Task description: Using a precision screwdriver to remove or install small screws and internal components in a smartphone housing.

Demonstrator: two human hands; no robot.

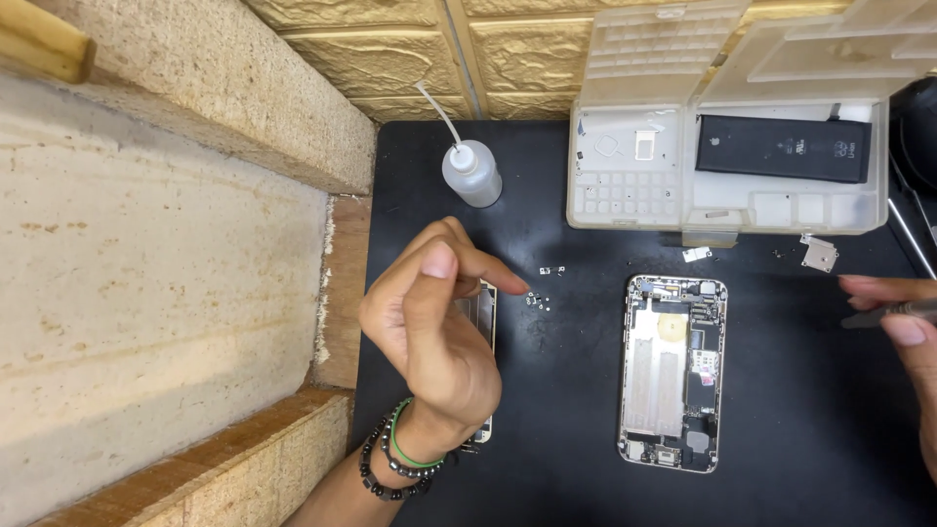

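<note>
At the left edge of the black desk (586, 420), where a pale stone ledge (146, 293) closes that side, the left hand (429, 322) hovers with its fingers (493, 278) loosely curled, the forefinger reaching to a small group of tiny screws (537, 301); it holds nothing that I can see. Under this hand a phone part (482, 317) lies partly hidden. Behind stands a squeeze bottle (470, 172). The opened phone (673, 371) lies flat in the middle with free desk around it. A parts box (727, 171) with a battery (781, 146) stays near the back wall. The right hand (903, 332) pinches a thin tool (883, 314) at the right edge.
</note>
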